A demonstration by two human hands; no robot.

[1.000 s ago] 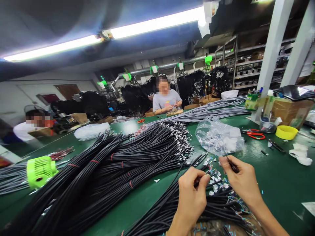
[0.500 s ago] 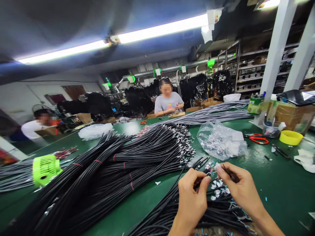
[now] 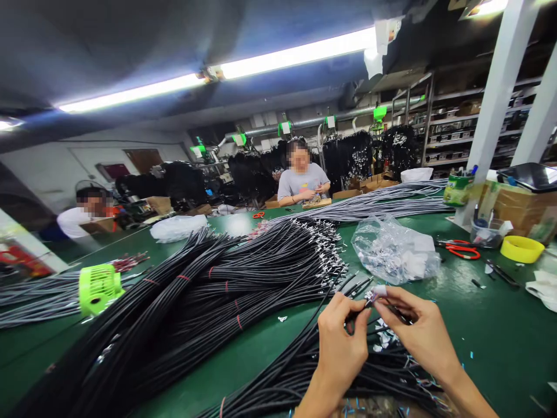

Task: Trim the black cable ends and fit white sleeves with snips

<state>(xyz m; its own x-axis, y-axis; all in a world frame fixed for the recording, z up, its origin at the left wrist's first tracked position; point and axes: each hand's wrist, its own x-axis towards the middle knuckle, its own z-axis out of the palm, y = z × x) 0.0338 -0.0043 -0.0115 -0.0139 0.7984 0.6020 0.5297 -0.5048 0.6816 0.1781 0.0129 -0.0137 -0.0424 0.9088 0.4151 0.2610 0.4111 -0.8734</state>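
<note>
My left hand pinches the end of a thin black cable that runs down to the left. My right hand is closed too, with its fingertips on a small white connector at that cable's tip and a dark slim tool along the palm. The two hands meet above a heap of black cables with coloured wire ends. A big pile of bundled black cables with red ties spreads to the left over the green table.
A clear plastic bag of white connectors lies just beyond my hands. Red scissors, a yellow bowl and cardboard boxes are at the right. A green fan sits left. Grey cables lie behind. Two other people sit at the far side.
My right hand has come in to the left and its fingertips now meet my left hand at the cable tip with the white connector. The view has shifted slightly right.
</note>
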